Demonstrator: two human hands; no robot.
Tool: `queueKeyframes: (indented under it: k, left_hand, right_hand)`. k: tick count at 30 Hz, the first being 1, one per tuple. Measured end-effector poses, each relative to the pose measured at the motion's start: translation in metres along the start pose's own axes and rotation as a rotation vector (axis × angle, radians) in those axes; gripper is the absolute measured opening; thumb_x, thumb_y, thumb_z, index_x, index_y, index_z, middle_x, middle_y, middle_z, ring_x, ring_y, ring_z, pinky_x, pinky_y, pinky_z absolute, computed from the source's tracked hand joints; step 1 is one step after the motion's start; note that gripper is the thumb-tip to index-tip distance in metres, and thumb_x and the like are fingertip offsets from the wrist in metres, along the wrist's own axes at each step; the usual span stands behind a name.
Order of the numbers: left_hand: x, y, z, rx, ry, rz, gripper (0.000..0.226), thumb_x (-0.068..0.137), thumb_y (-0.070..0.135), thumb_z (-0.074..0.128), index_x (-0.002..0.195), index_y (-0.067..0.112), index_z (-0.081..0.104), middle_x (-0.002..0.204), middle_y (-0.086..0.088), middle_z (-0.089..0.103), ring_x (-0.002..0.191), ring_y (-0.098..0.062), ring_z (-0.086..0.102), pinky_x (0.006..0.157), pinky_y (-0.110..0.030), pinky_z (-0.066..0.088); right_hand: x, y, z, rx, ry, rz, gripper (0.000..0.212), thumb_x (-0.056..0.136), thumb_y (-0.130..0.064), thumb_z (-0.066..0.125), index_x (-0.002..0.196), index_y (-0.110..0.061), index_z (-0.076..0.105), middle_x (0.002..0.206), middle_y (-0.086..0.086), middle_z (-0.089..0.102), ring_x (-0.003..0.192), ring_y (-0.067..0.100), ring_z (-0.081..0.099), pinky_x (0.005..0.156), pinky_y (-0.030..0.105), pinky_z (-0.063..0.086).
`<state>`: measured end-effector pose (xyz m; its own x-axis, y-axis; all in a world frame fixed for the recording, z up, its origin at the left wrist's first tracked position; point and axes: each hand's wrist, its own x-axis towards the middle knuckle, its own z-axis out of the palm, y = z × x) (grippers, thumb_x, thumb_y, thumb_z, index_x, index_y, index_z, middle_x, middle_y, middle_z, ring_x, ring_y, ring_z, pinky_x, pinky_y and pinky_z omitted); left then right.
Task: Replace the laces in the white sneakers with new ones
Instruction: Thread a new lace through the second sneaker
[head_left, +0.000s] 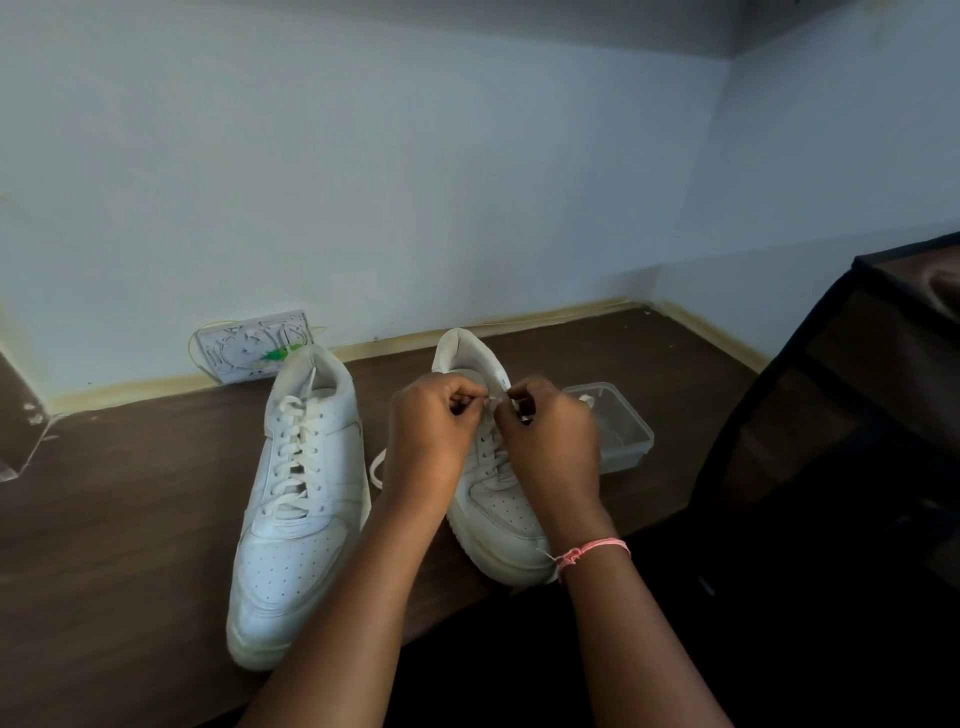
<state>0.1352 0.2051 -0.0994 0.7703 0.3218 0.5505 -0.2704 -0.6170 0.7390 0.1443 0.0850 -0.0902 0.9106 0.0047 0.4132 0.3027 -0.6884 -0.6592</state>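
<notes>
Two white sneakers stand on a dark wooden table, toes toward me. The left sneaker (298, 499) is laced along its whole length. Over the upper eyelets of the right sneaker (496, 525) my left hand (431, 431) and my right hand (550, 441) meet, each pinching a white lace end (488, 399) between curled fingers. A loose stretch of that lace (376, 467) trails off the right sneaker's left side onto the table. My hands hide most of the right sneaker's lacing.
A clear plastic box (626, 436) with a bit of white lace inside sits just right of the right sneaker. A white wall socket plate (252, 345) leans at the table's back edge. A dark chair (841, 415) stands at the right.
</notes>
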Motion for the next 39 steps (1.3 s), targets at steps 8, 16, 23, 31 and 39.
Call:
queueKeyframes:
  k: [8,16,23,31,39]
  left_hand:
    - [-0.005,0.0,0.016,-0.111,0.071,-0.043,0.012,0.082,0.008,0.076,0.086,0.019,0.074,0.08,0.014,0.068,0.077,0.003,0.064,0.069,-0.006,0.046]
    - [-0.004,-0.003,0.019,-0.071,0.048,-0.026,0.008,0.083,0.01,0.075,0.086,0.017,0.076,0.082,0.011,0.069,0.076,0.001,0.064,0.068,-0.007,0.046]
    - [-0.005,-0.002,0.02,-0.042,0.064,0.001,0.011,0.08,0.008,0.078,0.083,0.018,0.074,0.09,0.015,0.055,0.082,-0.001,0.06,0.075,-0.011,0.049]
    - [0.003,-0.002,0.009,-0.003,0.03,0.1,0.029,0.082,0.017,0.073,0.108,0.028,0.071,0.107,0.009,0.05,0.103,-0.013,0.055,0.079,-0.031,0.053]
    - [0.006,0.007,0.016,0.037,0.038,0.11,0.009,0.081,0.017,0.078,0.089,0.019,0.075,0.099,0.004,0.057,0.099,-0.019,0.056,0.08,-0.039,0.051]
  right_hand:
    - [0.002,-0.002,-0.003,-0.045,0.002,0.013,0.018,0.094,-0.032,0.058,0.097,-0.019,0.069,0.086,-0.003,0.07,0.069,0.009,0.058,0.057,0.023,0.045]
    - [0.007,0.004,-0.008,0.016,-0.075,0.011,0.019,0.095,-0.033,0.058,0.104,-0.022,0.071,0.09,-0.006,0.071,0.077,0.008,0.064,0.066,0.029,0.055]
    - [0.008,0.008,0.0,0.183,-0.032,0.06,0.007,0.095,-0.022,0.059,0.098,-0.028,0.063,0.093,-0.009,0.066,0.084,0.005,0.061,0.069,0.029,0.055]
    - [0.023,0.014,-0.021,0.161,0.229,0.078,0.014,0.089,-0.008,0.059,0.086,-0.021,0.059,0.098,-0.01,0.051,0.103,0.02,0.048,0.086,0.047,0.047]
    - [0.024,-0.007,-0.022,0.492,0.0,0.2,0.014,0.078,-0.037,0.054,0.084,-0.044,0.063,0.103,-0.007,0.061,0.104,0.024,0.058,0.088,0.051,0.052]
